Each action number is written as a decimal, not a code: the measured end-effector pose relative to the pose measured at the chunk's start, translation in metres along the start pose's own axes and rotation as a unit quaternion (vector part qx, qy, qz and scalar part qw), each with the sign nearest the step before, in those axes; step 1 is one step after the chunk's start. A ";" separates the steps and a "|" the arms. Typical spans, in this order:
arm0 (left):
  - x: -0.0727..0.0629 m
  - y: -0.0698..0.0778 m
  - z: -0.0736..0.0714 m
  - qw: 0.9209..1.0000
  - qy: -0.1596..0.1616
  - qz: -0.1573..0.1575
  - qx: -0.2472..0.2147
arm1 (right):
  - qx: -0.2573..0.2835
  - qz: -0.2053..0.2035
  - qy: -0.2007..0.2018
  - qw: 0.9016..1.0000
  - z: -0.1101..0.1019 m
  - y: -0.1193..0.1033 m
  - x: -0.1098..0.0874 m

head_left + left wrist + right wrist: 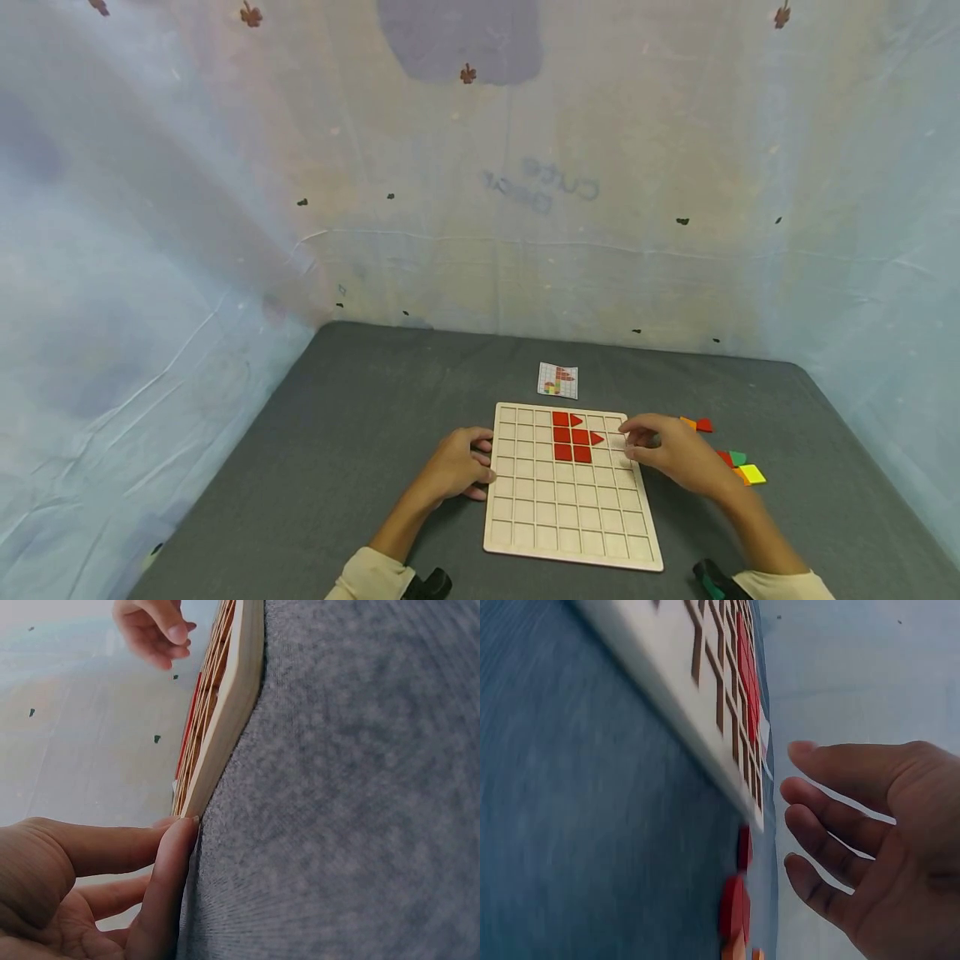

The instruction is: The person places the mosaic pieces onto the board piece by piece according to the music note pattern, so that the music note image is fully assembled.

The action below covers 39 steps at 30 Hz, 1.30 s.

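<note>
A wooden grid board (566,517) lies flat on the grey table. Several red square tiles (562,435) and two red triangle tiles (596,438) sit in its upper middle cells. My left hand (455,467) holds the board's left edge; in the left wrist view its thumb (112,849) and a finger meet at that edge. Over the upper right edge hovers my right hand (678,452), fingers loosely bent. The right wrist view shows a gap between thumb (847,766) and fingers, with nothing in it.
A small printed pattern card (558,381) lies behind the board. Right of the right hand are loose tiles: a yellow one (752,474), a green one (738,458), a red one (704,425) and some orange. Draped sheeting (495,275) stands behind the table.
</note>
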<state>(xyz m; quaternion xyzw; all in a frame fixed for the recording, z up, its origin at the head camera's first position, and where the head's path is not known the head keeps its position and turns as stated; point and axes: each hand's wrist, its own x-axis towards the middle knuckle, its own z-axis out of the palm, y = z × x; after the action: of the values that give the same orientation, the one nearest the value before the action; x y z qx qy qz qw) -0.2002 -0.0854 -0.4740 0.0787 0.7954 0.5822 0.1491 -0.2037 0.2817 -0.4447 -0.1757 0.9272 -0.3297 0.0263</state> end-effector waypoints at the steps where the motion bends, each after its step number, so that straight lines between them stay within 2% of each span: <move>1: 0.000 0.000 0.000 1.000 0.000 0.000 -0.001 | -0.005 0.000 0.009 1.000 -0.002 0.002 -0.002; 6: 0.000 -0.001 0.000 1.000 -0.002 0.000 -0.003 | -0.030 0.022 0.035 0.999 -0.013 0.011 -0.014; 23: 0.000 -0.002 -0.001 1.000 -0.006 0.006 -0.001 | -0.085 0.078 0.059 0.992 -0.043 0.049 -0.048; 31: 0.000 -0.001 -0.001 1.000 -0.003 0.004 0.002 | -0.116 0.101 0.052 0.987 -0.059 0.067 -0.056; 39: -0.001 0.000 0.000 1.000 -0.001 0.004 0.003 | -0.111 0.134 0.021 0.985 -0.067 0.084 -0.059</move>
<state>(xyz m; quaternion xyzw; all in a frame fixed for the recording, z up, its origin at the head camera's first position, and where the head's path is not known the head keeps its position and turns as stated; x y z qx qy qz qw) -0.1994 -0.0854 -0.4736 0.0831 0.7970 0.5800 0.1469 -0.1851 0.4025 -0.4484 -0.0448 0.9735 -0.2224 0.0307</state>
